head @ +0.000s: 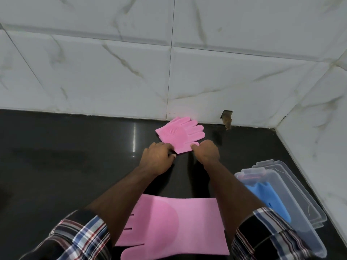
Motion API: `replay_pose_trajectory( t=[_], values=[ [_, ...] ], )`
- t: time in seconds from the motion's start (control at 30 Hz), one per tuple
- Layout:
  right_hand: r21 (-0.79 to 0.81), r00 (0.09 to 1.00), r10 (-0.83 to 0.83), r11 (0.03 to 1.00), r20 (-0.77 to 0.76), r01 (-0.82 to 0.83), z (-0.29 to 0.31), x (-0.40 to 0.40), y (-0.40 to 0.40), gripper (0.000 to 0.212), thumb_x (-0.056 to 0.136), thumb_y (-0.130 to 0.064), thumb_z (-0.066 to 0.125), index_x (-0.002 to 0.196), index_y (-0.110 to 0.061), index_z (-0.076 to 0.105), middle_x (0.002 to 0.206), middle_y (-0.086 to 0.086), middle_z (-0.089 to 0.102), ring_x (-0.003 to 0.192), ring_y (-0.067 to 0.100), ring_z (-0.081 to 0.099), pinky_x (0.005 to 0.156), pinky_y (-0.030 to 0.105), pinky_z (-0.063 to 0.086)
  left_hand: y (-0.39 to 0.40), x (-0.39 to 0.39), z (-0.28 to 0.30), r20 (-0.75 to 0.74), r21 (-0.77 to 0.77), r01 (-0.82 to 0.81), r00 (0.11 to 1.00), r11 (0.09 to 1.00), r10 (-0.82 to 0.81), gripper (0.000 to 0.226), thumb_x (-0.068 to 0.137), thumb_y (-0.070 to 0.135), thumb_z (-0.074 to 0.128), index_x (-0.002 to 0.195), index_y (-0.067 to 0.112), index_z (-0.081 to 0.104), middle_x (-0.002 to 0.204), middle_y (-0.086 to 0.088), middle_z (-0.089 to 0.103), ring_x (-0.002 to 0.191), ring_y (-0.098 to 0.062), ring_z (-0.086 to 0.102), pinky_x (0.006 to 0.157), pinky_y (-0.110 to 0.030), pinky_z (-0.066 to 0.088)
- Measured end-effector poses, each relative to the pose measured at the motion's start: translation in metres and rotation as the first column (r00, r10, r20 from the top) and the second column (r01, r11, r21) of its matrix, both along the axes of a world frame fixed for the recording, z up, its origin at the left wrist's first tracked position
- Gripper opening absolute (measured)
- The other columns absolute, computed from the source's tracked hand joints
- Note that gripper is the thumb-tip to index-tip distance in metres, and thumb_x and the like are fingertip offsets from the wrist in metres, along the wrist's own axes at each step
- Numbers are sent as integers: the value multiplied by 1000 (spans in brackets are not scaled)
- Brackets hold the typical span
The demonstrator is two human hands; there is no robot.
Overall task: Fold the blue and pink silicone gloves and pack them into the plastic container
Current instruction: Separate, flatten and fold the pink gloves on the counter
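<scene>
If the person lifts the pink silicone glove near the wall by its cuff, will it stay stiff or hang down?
The far pink silicone glove will probably droop: it lies thin and flat on the dark polished counter. It looks light, since the left hand and right hand handle its cuff with fingertips only. Its textured palm may grip rather than slide.

Both hands, left hand (156, 158) and right hand (205, 152), pinched the far pink glove (180, 136) beyond the near pink glove (174, 222); right of it stood the plastic container (293, 207) holding a blue glove (268, 197).
</scene>
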State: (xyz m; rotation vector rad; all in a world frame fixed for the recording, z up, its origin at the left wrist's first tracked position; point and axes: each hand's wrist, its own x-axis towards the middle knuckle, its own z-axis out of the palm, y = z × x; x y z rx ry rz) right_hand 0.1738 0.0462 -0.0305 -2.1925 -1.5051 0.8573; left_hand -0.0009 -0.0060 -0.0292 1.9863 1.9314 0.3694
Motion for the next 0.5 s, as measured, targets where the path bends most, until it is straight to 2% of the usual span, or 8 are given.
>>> replay_pose_trajectory(
  t=[0.1,0.17,0.23,0.27,0.3,0.37,0.43,0.5],
  values=[
    [58,998,33,998,49,-36,-5,-8,11,23,86,-31,59,98,-12,65,99,7,67,90,25,65,73,33,49,8,-7,-7,127,-28,-57,990,998,60,33,88,44,58,117,31,67,115,8,70,110,-21,61,94,-43,51],
    [181,999,-32,983,-13,34,2,-15,12,11,86,-25,59,89,-15,61,94,5,66,86,22,64,71,35,52,12,-13,-9,260,-3,-148,955,989,144,30,87,40,61,112,27,70,105,8,73,98,-17,66,88,-38,54],
    [358,993,-66,929,-95,96,19,-24,6,6,90,-23,59,87,-17,58,95,1,64,85,18,61,68,32,47,16,-19,-5,397,25,-254,890,967,223,20,89,32,63,104,23,73,96,7,72,85,-15,66,80,-32,54],
    [479,994,-33,874,-102,79,29,-29,2,6,92,-22,57,89,-17,58,95,1,64,85,18,60,69,33,47,17,-21,-1,469,22,-302,845,953,257,16,91,29,63,100,21,74,93,6,72,81,-13,65,76,-29,50],
    [628,997,47,778,-64,4,40,-34,-4,8,94,-20,55,91,-14,60,94,2,65,85,21,60,71,36,49,18,-24,3,536,8,-348,793,938,290,14,93,26,63,97,18,73,90,5,70,79,-12,63,73,-27,46],
    [809,943,305,515,136,-283,56,-49,-16,20,90,-15,48,92,-7,67,91,7,69,84,29,63,76,42,51,21,-31,9,658,-45,-439,663,898,357,14,95,25,62,93,15,71,87,3,68,80,-12,60,72,-24,41],
    [786,762,580,310,289,-535,60,-65,-30,24,87,-8,50,94,-7,72,93,8,73,88,29,66,84,42,50,25,-42,10,754,-110,-523,510,845,414,17,95,25,60,86,14,69,83,0,66,81,-15,58,72,-28,43],
    [698,611,712,241,345,-674,51,-76,-46,24,84,-1,58,102,-9,73,100,6,75,95,27,67,91,42,49,23,-57,8,812,-174,-592,366,787,455,24,95,31,59,79,16,69,80,-2,67,78,-19,60,77,-36,50]
  ],
)
